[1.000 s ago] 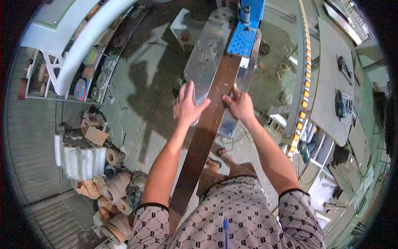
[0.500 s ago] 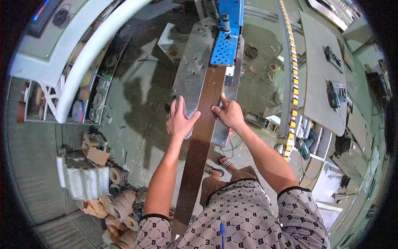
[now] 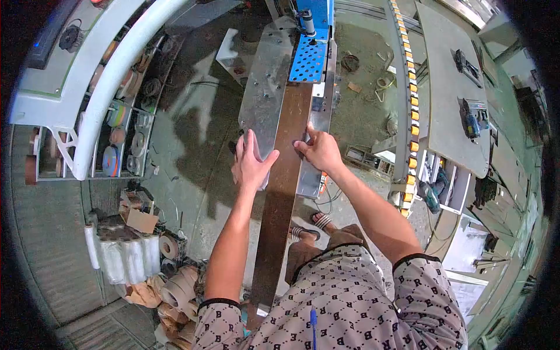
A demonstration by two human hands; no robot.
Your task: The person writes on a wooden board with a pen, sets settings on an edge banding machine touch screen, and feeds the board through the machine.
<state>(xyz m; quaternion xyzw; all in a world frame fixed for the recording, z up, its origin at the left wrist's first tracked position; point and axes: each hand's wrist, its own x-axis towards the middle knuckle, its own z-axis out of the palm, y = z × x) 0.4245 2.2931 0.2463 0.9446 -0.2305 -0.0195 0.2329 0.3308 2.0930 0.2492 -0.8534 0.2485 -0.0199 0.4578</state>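
Observation:
A long brown board [image 3: 286, 146] runs from near my body up to a blue perforated guard [image 3: 307, 58] on a machine, where its far end passes out of sight. My left hand [image 3: 252, 164] has its fingers stretched over the grey metal side plate [image 3: 259, 87], its thumb at the board's left edge. On the other side, my right hand [image 3: 321, 151] grips the right edge, thumb on the top face and index finger pointing forward. Its other fingers are partly hidden. A narrower metal plate [image 3: 311, 182] lies along the board's right side.
A roller rail [image 3: 413, 116] stands to the right, beside a grey worktop [image 3: 452, 99] carrying tools. At left, a thick white curved tube [image 3: 111, 81] passes a shelf of edging rolls [image 3: 111, 160]. Wrapped rolls [image 3: 128, 256] and cardboard rolls [image 3: 181, 286] sit on the floor lower left.
The view has shifted slightly, so the machine and hands appear higher and further left. Both hands keep about the same pose at the board's edges.

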